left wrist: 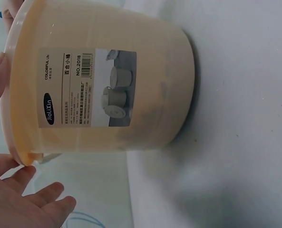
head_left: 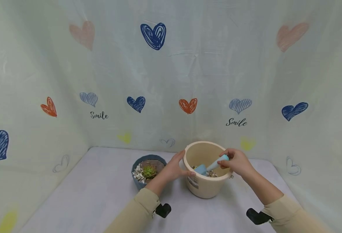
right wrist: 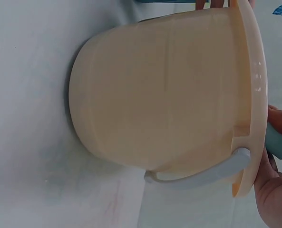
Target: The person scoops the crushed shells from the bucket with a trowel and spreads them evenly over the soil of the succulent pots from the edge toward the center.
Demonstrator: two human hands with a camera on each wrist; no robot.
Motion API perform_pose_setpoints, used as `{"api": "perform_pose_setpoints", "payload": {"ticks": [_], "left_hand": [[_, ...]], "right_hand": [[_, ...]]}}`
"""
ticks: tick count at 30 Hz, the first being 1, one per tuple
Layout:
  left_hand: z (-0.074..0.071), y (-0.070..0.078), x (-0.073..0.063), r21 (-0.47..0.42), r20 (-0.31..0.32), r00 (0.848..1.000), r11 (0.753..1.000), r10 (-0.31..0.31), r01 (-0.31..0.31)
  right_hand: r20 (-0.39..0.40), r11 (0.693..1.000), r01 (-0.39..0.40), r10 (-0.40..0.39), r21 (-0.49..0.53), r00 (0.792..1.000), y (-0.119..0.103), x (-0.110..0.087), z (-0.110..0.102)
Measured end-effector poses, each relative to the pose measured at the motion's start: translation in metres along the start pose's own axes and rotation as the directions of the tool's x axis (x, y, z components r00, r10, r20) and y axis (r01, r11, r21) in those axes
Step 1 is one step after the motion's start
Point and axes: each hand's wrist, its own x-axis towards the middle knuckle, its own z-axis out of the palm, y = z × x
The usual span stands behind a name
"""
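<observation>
A cream plastic bucket [head_left: 206, 187] stands upright on the table, with pebbles or gravel [head_left: 212, 174] visible low inside. My left hand [head_left: 172, 167] holds its left rim, thumb at the near side and fingers farther round. In the left wrist view that hand's [left wrist: 24, 194] outer fingers are spread clear of the wall. My right hand [head_left: 236, 161] grips the pale blue handle of a small shovel [head_left: 216, 163], tilted with its blade down inside the bucket. The right wrist view shows just the handle's end [right wrist: 277, 142] beside the right hand [right wrist: 278, 194]; the bucket wall hides the blade.
Left of the bucket stands a blue-grey round pot [head_left: 137, 183] with a green succulent [head_left: 149, 171], white stones and brown soil. The bucket's grey carrying handle [right wrist: 202, 175] hangs down its side. A white curtain [head_left: 171, 74] with printed hearts closes off the table's [head_left: 101, 194] back.
</observation>
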Motion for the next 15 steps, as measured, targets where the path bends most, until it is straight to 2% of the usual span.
{"api": "perform_pose_setpoints", "payload": {"ticks": [5,15], "left_hand": [[0.0045,-0.0049,-0.0053,-0.026,-0.022,1.0,0.999,-0.018,0.017],[0.0047,-0.0054,-0.0022,-0.016,-0.012,1.0,1.0,-0.019,0.018]], "right_hand": [[-0.036,1.0,-0.012,0.013,0.023,0.999,0.0036,-0.0053,0.0031],[-0.039,0.999,-0.019,0.02,0.03,0.999,0.0039,-0.0089,-0.0049]]}}
